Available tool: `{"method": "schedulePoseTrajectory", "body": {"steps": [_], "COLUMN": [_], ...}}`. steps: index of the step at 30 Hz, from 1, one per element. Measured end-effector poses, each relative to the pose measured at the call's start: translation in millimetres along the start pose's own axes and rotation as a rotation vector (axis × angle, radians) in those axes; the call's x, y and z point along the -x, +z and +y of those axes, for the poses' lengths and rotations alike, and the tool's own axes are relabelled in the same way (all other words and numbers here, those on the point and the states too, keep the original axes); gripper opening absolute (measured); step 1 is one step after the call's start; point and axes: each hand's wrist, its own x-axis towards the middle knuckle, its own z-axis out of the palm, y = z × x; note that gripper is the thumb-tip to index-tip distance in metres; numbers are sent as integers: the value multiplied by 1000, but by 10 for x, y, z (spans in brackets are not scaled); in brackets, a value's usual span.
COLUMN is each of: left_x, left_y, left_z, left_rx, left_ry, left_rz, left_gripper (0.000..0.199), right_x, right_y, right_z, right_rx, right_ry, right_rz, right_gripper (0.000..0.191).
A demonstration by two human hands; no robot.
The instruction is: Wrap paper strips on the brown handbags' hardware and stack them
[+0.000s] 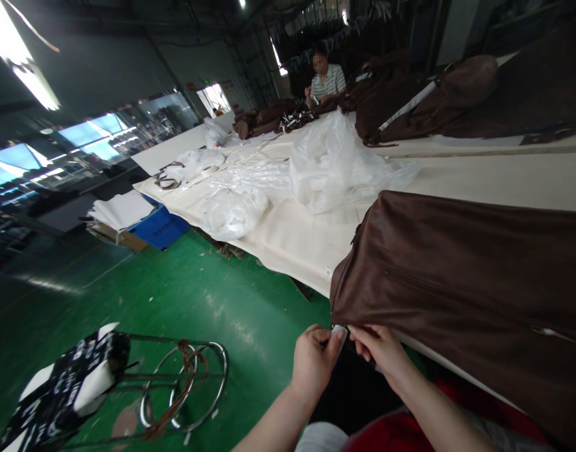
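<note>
A large dark brown leather bag [457, 257] with a zip lies over the near edge of the pale table. At its lower left corner, my left hand [315, 356] is closed in a pinch on a small white strip [339, 331]. Just to the right, my right hand [375, 346] has its fingers bent against the bag's bottom edge, beside the strip. Whatever lies between its fingertips is too small to make out.
Clear plastic bags [323, 169] lie on the table [292, 235] beyond the bag. More brown leather goods [410, 100] are heaped further back, near a seated person [328, 81]. A stool [71, 383] and a blue box [160, 227] stand at left.
</note>
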Motion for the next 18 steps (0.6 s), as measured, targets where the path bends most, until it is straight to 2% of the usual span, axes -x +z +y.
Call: {"method": "schedulePoseTrajectory", "body": {"steps": [3, 6, 9, 14, 18], "left_x": [61, 93, 85, 61, 43], "left_y": [-10, -19, 2, 49, 46], "left_z": [3, -25, -47, 13, 78], "left_rx": [9, 17, 35, 65, 85], "left_ry": [59, 107, 95, 68, 76], "left_rz": [-58, -71, -27, 91, 84], "left_gripper": [34, 36, 40, 41, 38], "right_x": [11, 9, -9, -11, 11], "right_y": [-27, -40, -50, -73, -60], "right_z": [-9, 3, 31, 30, 6], "right_rx": [56, 137, 207, 281, 188], "right_ry": [-19, -20, -11, -79, -37], "right_rz": [-29, -35, -23, 12, -107], "right_gripper": [40, 46, 49, 47, 45]}}
